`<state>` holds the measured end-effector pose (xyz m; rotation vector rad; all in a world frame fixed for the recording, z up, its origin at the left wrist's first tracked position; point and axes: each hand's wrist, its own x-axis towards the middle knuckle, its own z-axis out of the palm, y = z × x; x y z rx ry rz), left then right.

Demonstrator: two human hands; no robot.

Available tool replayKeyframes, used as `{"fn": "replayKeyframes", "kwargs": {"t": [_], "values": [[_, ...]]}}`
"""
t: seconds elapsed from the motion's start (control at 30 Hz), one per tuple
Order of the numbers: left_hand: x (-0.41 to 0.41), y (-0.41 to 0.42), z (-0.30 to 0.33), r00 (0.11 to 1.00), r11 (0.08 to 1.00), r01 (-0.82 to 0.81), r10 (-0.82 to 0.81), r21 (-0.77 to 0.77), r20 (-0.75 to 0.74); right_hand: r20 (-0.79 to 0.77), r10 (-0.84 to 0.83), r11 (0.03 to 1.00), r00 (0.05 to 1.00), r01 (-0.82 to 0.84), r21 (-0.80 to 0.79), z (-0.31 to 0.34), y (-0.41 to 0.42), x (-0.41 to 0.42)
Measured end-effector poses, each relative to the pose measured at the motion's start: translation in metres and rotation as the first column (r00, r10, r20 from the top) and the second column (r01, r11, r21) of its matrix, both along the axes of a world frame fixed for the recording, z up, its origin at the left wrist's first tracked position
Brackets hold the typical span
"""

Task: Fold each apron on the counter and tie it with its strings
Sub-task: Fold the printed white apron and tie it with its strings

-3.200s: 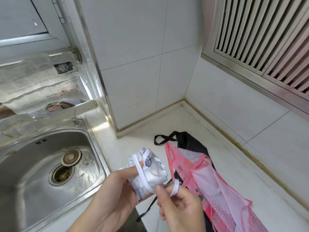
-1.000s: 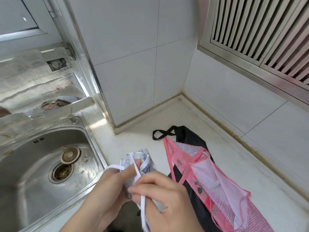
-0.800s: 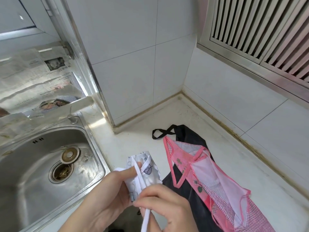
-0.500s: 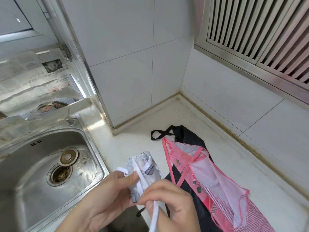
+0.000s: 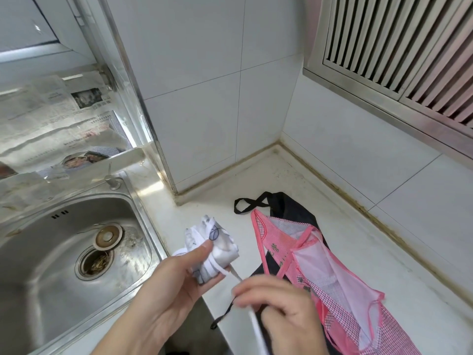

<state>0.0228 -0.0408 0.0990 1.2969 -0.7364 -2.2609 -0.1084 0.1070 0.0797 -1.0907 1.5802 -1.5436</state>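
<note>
At the far left, a steel sink [image 5: 64,252] is sitting sunk into the desk [image 5: 358,252], with a round drain strainer [image 5: 95,262] in its bottom and sheets of newspaper [image 5: 51,119] lying on the ledge behind it. Just right of the sink's rim, the left hand [image 5: 163,285] is holding a folded white apron [image 5: 212,249] up above the desk edge, the thumb pressing on top of the bundle and the fingers curling beneath it. A white string [image 5: 245,303] is wrapping around the bundle and running down to the right hand [image 5: 281,311], whose fingers are curling closed around it and pulling it taut. Further right, a pink apron [image 5: 332,283] is lying spread flat on the desk, partly covering a black apron [image 5: 289,208] whose looped strap is poking out toward the tiled wall corner.
</note>
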Motion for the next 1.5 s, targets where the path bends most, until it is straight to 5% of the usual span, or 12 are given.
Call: {"fn": "replayKeyframes", "kwargs": {"t": [0.03, 0.13, 0.3, 0.53, 0.83, 0.9, 1.0, 1.1, 1.13, 1.17, 1.27, 1.5], "values": [[0.001, 0.0, 0.001, 1.0, 0.999, -0.023, 0.023, 0.027, -0.002, 0.102, -0.119, 0.992, 0.988, 0.114, 0.046, -0.004, 0.002, -0.003], [0.0, 0.002, 0.002, 0.998, 0.997, -0.027, 0.031, 0.076, -0.049, -0.022, -0.266, 0.937, 0.964, 0.264, 0.229, -0.01, 0.002, -0.005], [-0.003, 0.013, 0.0, 0.994, 0.996, 0.087, -0.087, 0.0, -0.06, 0.133, 0.097, 0.924, 0.986, -0.139, 0.356, 0.0, -0.017, 0.006], [0.0, 0.017, -0.002, 0.985, 0.981, 0.173, -0.172, -0.082, 0.019, -0.058, 0.122, 0.88, 0.991, -0.081, 0.469, -0.004, -0.025, 0.013], [0.006, 0.021, -0.018, 0.964, 0.963, 0.235, -0.248, 0.131, 0.098, 0.13, -0.048, 0.932, 0.99, -0.002, 0.364, -0.015, -0.026, 0.015], [0.007, 0.023, -0.023, 0.887, 0.913, 0.375, -0.404, 0.159, 0.223, 0.214, -0.105, 0.936, 0.971, 0.024, 0.35, -0.019, -0.03, 0.014], [0.01, 0.027, -0.034, 0.622, 0.788, 0.61, -0.54, 0.082, 0.566, 0.189, -0.184, 0.9, 0.964, 0.088, 0.426, -0.033, -0.032, 0.012], [0.018, 0.032, -0.052, 0.357, 0.595, 0.783, -0.194, -0.18, 0.914, 0.131, -0.226, 0.845, 0.965, 0.127, 0.52, -0.05, -0.033, 0.01], [0.019, 0.034, -0.057, 0.342, 0.493, 0.827, -0.062, -0.269, 0.938, 0.138, -0.243, 0.83, 0.96, 0.132, 0.542, -0.056, -0.033, 0.011], [0.019, 0.034, -0.062, 0.43, 0.408, 0.825, -0.005, -0.391, 0.903, 0.15, -0.254, 0.816, 0.955, 0.129, 0.563, -0.062, -0.033, 0.011], [0.012, 0.031, -0.071, 0.626, 0.241, 0.776, -0.182, -0.583, 0.758, 0.21, -0.226, 0.767, 0.951, 0.041, 0.64, -0.08, -0.038, 0.012], [0.007, 0.027, -0.122, 0.516, 0.283, 0.853, -0.321, -0.439, 0.794, 0.422, -0.29, 0.667, 0.859, -0.135, 0.733, -0.121, -0.036, 0.009]]}}
